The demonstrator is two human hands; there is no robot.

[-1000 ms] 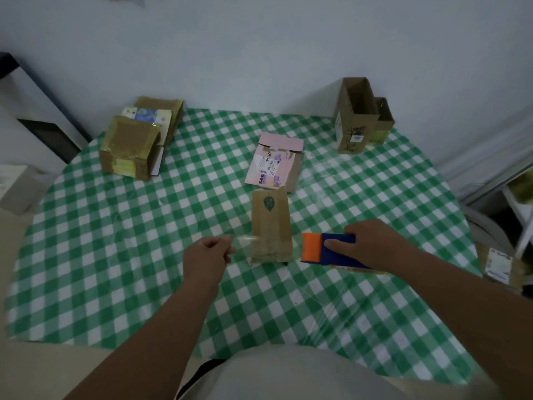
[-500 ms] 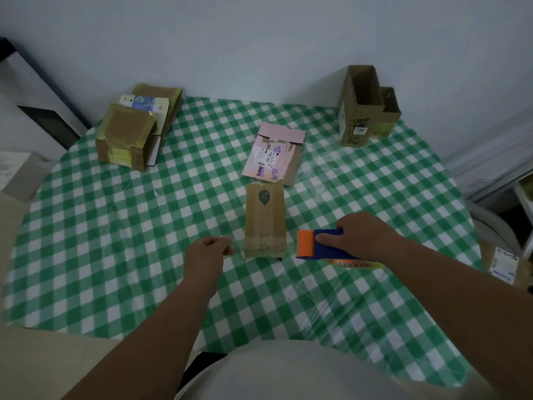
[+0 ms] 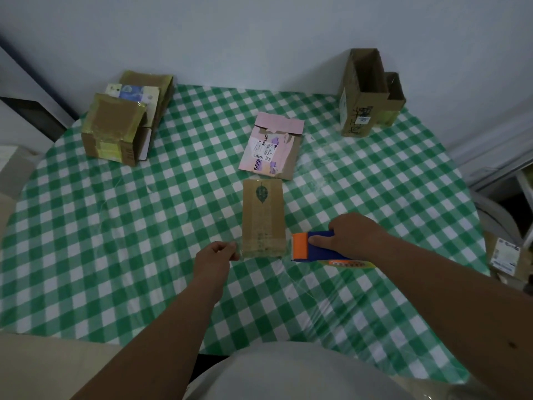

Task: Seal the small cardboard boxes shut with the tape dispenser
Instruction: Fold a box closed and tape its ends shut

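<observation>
Left hand (image 3: 215,259) pinches the tape end left of the box (image 3: 264,219); right hand (image 3: 356,238) grips the dispenser (image 3: 313,246) right of it. Keep the strip taut, press it flat.

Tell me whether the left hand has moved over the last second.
Yes. The left hand has closed in rightward on the leaf-printed box, its fingertips now almost at the box's near left corner.

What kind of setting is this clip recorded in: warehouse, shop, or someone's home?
Probably a home: a round table under a green-and-white checked tablecloth against a plain pale wall, with reused brown cardboard boxes and a torn pink mailer, no packing-line equipment.
</observation>
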